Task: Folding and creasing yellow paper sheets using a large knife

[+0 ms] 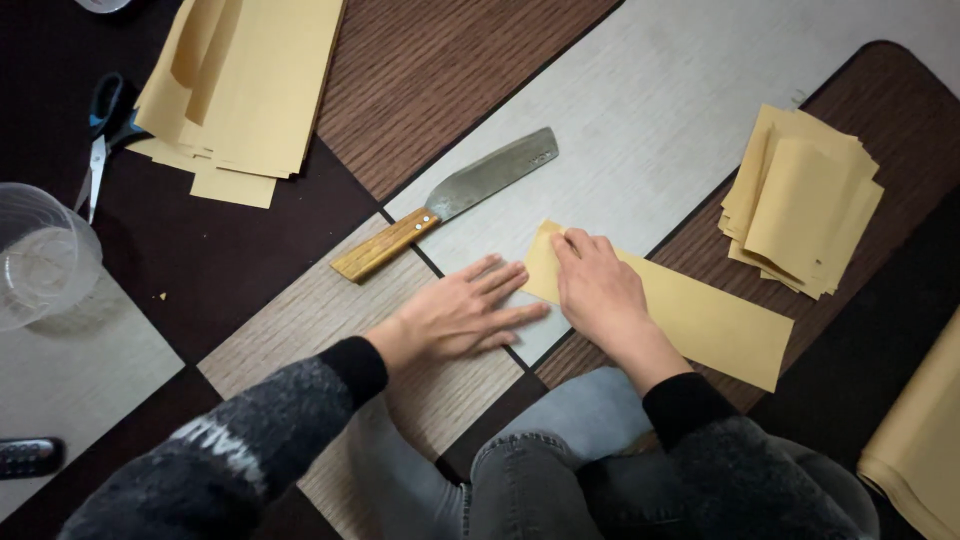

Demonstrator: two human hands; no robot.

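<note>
A long strip of yellow paper (710,325) lies on the table in front of me. My right hand (598,290) presses down on its left end, fingertips near the top left corner. My left hand (468,312) lies flat with spread fingers just left of the strip, its fingertips touching the paper's edge. Neither hand holds anything. A broad knife (460,195) with a wooden handle rests a little beyond my left hand, blade pointing to the upper right.
A stack of cut yellow sheets (800,200) sits at the right. A bigger pile of yellow paper (245,85) lies at the top left. Scissors (100,140) and a clear plastic cup (40,255) are at the left. More yellow paper (920,440) shows at the right edge.
</note>
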